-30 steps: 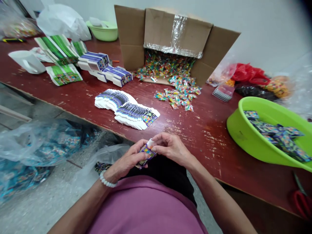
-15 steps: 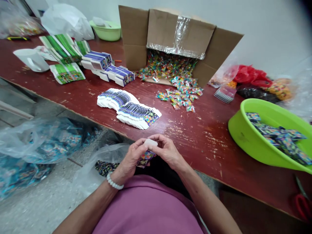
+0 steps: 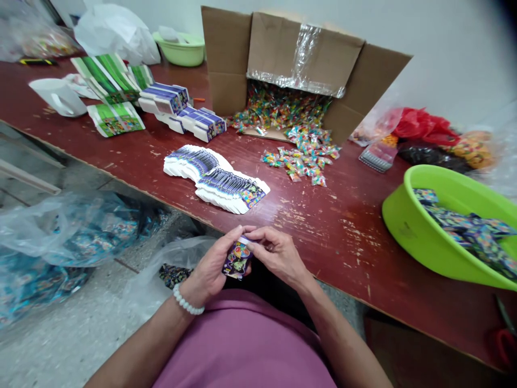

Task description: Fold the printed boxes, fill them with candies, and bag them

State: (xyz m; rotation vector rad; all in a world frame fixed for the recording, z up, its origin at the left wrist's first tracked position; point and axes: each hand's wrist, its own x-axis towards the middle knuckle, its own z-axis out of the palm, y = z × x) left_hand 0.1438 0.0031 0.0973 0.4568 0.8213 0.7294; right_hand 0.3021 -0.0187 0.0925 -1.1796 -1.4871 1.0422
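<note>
Between my hands, just off the table's front edge, is a small printed candy box [image 3: 237, 261], dark purple with colourful pictures. My left hand [image 3: 216, 260] is wrapped round its side, a bead bracelet on the wrist. At the box's top end, the fingers of my right hand [image 3: 275, 249] pinch the white flap. Beyond them on the table lies a fanned row of flat printed boxes [image 3: 218, 178]. Wrapped candies [image 3: 301, 156] spill from a cardboard box [image 3: 302, 54] lying open toward me.
To the right stands a green basin [image 3: 412, 226] holding several filled dark boxes. Bundled green boxes [image 3: 107, 81], bundled purple boxes [image 3: 169, 99] and a white mug [image 3: 60, 97] are at the left. Plastic bags [image 3: 81, 231] lie on the floor. Red-handled scissors [image 3: 501, 339] rest near the right edge.
The box's white flap, raised before, is now folded down at the top. More of the printed face shows, and my right fingers have shifted along the top end.
</note>
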